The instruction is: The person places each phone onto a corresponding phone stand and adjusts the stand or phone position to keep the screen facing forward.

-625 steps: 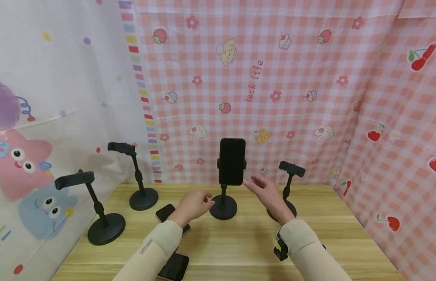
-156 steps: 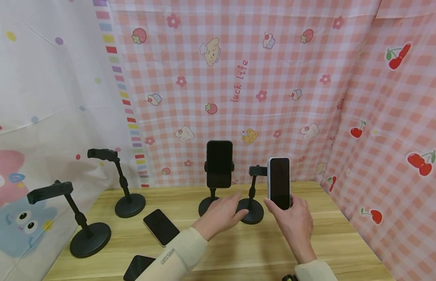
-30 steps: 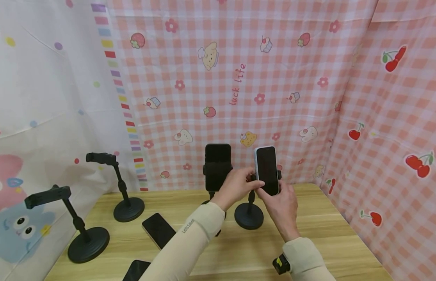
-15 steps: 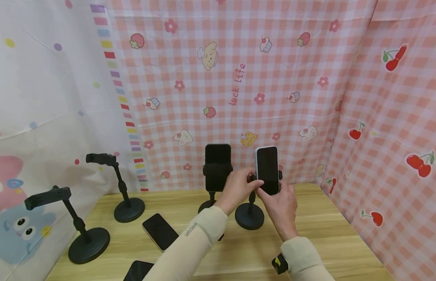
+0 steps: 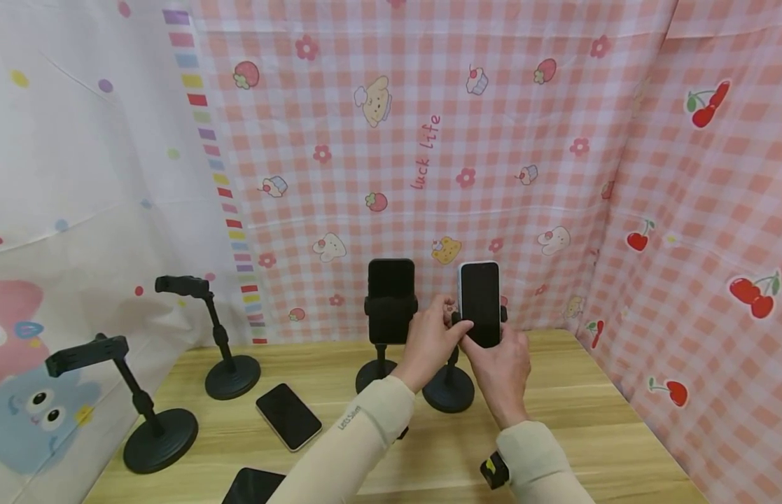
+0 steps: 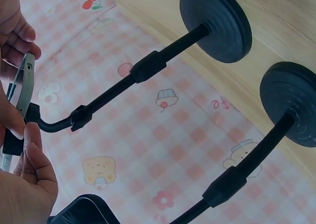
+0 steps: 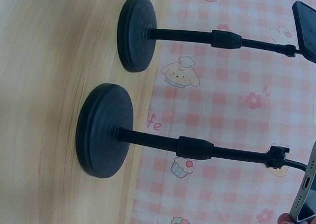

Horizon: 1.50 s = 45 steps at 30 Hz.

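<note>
A phone with a pale case (image 5: 480, 301) stands upright against the clamp of a black phone stand (image 5: 449, 388), screen toward me. My right hand (image 5: 504, 364) grips its lower end, thumb across the lower front. From the left, my left hand (image 5: 431, 343) pinches at the stand's clamp, its thumb over the phone's lower left edge. In the left wrist view the left hand (image 6: 24, 199) is at the black clamp beneath the phone (image 6: 27, 85), with the right hand (image 6: 15, 31) above. The right wrist view catches only the phone's bottom edge (image 7: 302, 197) and a fingertip.
Just left, a second stand (image 5: 374, 374) bears a black phone (image 5: 391, 280). Two stands with bare clamps, one at the back (image 5: 233, 376) and one nearer (image 5: 160, 439), are at the left. Two phones (image 5: 288, 416) (image 5: 252, 486) lie on the wooden table (image 5: 592, 420); patterned cloth hangs behind.
Over the last second the phone has straightened slightly, and the left fingers have shifted up its side. Earlier the right hand alone held it right of the stand; before that, that hand was empty.
</note>
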{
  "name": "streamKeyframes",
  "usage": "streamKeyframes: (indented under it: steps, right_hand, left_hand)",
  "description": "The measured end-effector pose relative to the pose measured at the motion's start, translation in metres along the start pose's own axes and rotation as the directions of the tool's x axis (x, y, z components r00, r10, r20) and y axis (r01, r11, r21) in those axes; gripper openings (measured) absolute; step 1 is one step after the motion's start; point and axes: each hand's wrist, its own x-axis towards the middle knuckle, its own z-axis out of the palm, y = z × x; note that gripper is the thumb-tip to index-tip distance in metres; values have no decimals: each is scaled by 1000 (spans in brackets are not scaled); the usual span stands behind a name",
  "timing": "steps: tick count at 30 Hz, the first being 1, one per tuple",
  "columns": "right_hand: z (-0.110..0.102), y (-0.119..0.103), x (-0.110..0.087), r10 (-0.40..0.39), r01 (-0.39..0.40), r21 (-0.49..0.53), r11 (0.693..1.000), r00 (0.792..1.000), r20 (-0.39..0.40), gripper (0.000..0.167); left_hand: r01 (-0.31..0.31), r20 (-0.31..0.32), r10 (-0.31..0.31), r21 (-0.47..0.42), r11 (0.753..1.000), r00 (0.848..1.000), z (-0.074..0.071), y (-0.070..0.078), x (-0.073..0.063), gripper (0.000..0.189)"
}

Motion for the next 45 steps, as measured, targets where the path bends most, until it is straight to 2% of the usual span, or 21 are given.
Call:
streamKeyframes:
  steps: [7, 15, 24, 32, 39, 45]
  right_hand:
    - [3, -2, -1, 2, -2, 13, 1000, 999, -41, 56]
    - [8, -5, -3, -2, 3, 14, 1000, 998, -69, 62]
    - [10, -6, -4, -32, 31, -13, 999, 995, -92, 61]
    - [8, -7, -7, -42, 41, -8, 999, 997, -58, 63]
    - [5, -7, -7, -17, 17, -4, 1000, 1000, -8, 76]
    - [1, -4, -5, -25, 25, 41, 999, 1000, 14, 65]
  left_hand:
    - [25, -13, -25, 27, 999, 1000, 1, 2, 2, 41]
    - [4, -28, -2, 75, 997, 1000, 0, 1, 3, 36]
    - [17, -9, -16, 69, 997, 1000, -1, 1, 5, 34]
    - [33, 3, -33, 58, 998, 999, -1, 2, 3, 34]
    - [60, 8, -60, 52, 997, 998, -2, 1, 2, 37]
    - [60, 0, -60, 61, 996, 998, -2, 2, 1, 37]
